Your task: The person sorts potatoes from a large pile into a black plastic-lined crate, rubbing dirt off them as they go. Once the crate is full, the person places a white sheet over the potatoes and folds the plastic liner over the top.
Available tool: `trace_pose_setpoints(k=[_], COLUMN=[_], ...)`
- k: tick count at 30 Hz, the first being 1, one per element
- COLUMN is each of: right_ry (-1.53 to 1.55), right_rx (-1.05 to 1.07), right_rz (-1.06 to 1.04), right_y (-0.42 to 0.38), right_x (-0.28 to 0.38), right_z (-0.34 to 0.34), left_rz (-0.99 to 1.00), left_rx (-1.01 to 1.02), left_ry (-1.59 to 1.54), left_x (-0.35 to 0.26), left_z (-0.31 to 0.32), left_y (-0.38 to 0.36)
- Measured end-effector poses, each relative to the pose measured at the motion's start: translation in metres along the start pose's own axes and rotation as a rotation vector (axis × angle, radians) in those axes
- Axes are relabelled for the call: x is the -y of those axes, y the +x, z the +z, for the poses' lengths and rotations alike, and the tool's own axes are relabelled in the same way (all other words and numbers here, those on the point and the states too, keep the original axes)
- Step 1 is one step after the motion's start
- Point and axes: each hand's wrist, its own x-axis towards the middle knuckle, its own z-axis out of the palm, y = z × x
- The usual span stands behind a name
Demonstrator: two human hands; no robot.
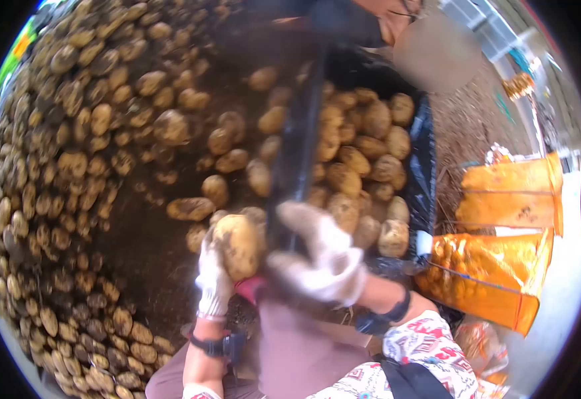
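A large yellow potato (pixel 238 245) with brown dirt patches sits in my left hand (pixel 214 276), which wears a white knitted glove and is closed round its side. My right hand (pixel 324 256), also in a white glove, is blurred by motion. Its thumb and fingers are spread apart with nothing between them, beside the near wall of a crate lined with black plastic (pixel 296 149). Inside that crate lie several potatoes (pixel 357 166). More loose potatoes (pixel 232 160) lie on the dark ground just beyond my left hand.
A big heap of soil-covered potatoes (pixel 71 163) rises along the left. On the right stand orange bags (pixel 483 276), one visibly full. Another person (pixel 387 20) is at the far end of the crate, near a blurred round grey shape (pixel 437 53).
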Motion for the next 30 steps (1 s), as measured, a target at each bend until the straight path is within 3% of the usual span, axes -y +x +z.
trace_pose_setpoints(k=[1,4,7,10,11,13,14,16,17,19,22,23,25,27,30], right_ry=[0.006,0.045,0.08,-0.271,-0.384,-0.612,-0.712,-0.793,-0.882,-0.795,-0.66,-0.458,-0.146,0.198,-0.162], right_rx=[-0.004,-0.089,-0.209,-0.285,-0.3,-0.328,-0.24,0.066,0.25,0.29,0.173,-0.122,-0.508,-0.746,-0.493], right_rz=[-0.078,0.05,0.15,0.166,0.168,0.167,0.329,0.701,0.672,0.732,0.644,0.756,0.731,0.662,0.514], right_y=[-0.006,-0.02,-0.023,-0.033,-0.037,-0.042,-0.044,-0.043,-0.051,-0.041,-0.069,-0.063,-0.083,-0.084,-0.089], right_x=[-0.003,0.008,0.005,-0.025,-0.04,-0.074,-0.096,-0.122,-0.142,-0.125,-0.171,-0.151,-0.169,-0.153,-0.111], right_z=[0.011,0.018,-0.007,-0.044,-0.056,-0.076,-0.083,-0.089,-0.088,-0.096,-0.118,-0.123,-0.136,-0.129,-0.105], left_rz=[0.074,0.342,0.452,0.239,0.264,0.206,0.14,0.198,0.157,-0.014,-0.083,-0.082,-0.055,0.09,0.212], left_rx=[0.04,0.194,0.488,0.553,0.535,0.357,0.219,-0.003,-0.089,-0.176,-0.084,-0.062,-0.023,-0.048,-0.066], left_ry=[-0.158,0.21,0.409,0.358,0.446,0.279,0.359,0.655,0.899,1.19,1.422,1.51,1.676,1.859,1.901], left_x=[-0.001,-0.071,-0.09,-0.078,-0.077,-0.059,-0.047,-0.007,-0.003,0.012,0.042,0.04,0.045,0.068,0.091], left_z=[0.004,0.064,0.067,0.063,0.058,0.043,0.027,-0.013,-0.023,-0.036,-0.038,-0.023,-0.007,-0.006,-0.028], left_y=[-0.004,-0.05,-0.065,-0.062,-0.054,-0.037,-0.024,0.005,0.01,0.013,0.018,0.019,0.014,0.009,0.008])
